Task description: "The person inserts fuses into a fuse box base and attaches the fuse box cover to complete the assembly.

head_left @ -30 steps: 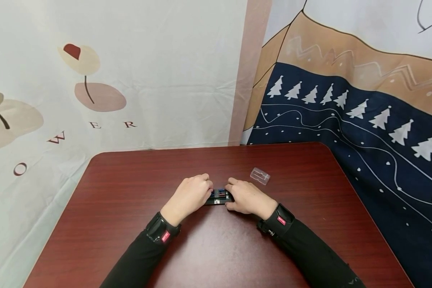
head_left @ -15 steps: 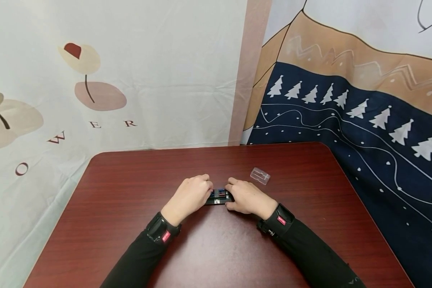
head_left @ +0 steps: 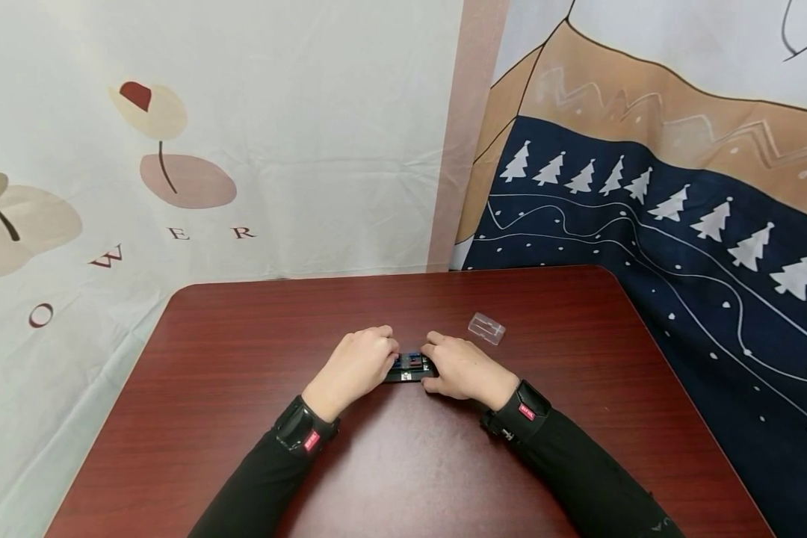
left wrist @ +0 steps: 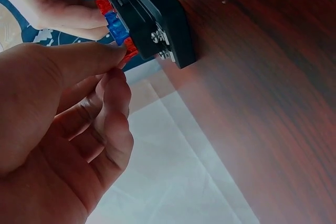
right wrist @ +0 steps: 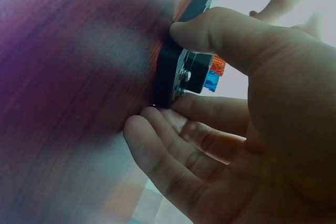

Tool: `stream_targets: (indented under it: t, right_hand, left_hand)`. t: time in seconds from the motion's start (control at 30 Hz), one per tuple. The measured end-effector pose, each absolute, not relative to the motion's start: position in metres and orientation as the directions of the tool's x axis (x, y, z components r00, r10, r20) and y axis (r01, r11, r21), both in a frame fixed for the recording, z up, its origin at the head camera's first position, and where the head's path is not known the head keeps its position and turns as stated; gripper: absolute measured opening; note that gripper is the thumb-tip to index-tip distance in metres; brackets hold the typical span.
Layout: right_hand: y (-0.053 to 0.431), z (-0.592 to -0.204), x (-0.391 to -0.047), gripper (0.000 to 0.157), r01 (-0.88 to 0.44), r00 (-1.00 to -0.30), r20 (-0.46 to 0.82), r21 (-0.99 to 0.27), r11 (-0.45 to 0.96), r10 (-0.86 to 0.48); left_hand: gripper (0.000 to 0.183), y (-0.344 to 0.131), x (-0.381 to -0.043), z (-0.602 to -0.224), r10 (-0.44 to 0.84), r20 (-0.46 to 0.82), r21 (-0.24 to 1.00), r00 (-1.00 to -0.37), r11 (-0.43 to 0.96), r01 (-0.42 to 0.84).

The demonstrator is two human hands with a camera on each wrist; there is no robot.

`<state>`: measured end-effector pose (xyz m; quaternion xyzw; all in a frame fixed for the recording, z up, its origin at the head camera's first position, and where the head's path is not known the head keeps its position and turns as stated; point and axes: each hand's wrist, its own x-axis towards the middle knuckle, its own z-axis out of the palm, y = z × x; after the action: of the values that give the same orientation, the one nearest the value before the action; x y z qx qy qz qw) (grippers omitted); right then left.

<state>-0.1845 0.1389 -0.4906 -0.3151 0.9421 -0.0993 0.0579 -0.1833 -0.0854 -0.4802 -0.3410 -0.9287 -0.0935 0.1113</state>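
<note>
A black fuse block [head_left: 406,377] with screw terminals lies on the table between the two hands. Red and blue blade fuses stick up from it; the blue fuse [left wrist: 116,27] shows clearly in the left wrist view. My left hand [head_left: 358,368] pinches a red blade fuse [left wrist: 129,51] at one end of the row between thumb and index finger; the fuse's lower part sits against the block. With thumb on one long side and fingers on the other, my right hand [head_left: 464,368] grips the block's base [right wrist: 169,69]. The hands hide both ends of the block in the head view.
A clear plastic cover [head_left: 486,329] lies on the table behind the right hand. The reddish-brown wooden table [head_left: 403,471] has rounded far corners, and printed cloth [head_left: 350,149] hangs behind it.
</note>
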Motion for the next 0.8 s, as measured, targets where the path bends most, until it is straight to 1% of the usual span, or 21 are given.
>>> stream_targets:
  t: [0.47, 0.8]
  right_hand:
    - [0.1392, -0.4911, -0.1833, 0.045, -0.583, -0.795, -0.050, -0.217, 0.783, -0.605]
    - [0.1393, -0.4939, -0.1853, 0.044, -0.585, -0.794, -0.049, -0.212, 0.783, -0.606]
  left_hand:
    - [0.011, -0.0855, -0.1845, -0.4805, 0.626, 0.240, 0.098, -0.742, 0.745, 0.660]
    - [0.011, -0.0863, -0.1848, -0.4808, 0.638, 0.251, 0.084, -0.728, 0.735, 0.673]
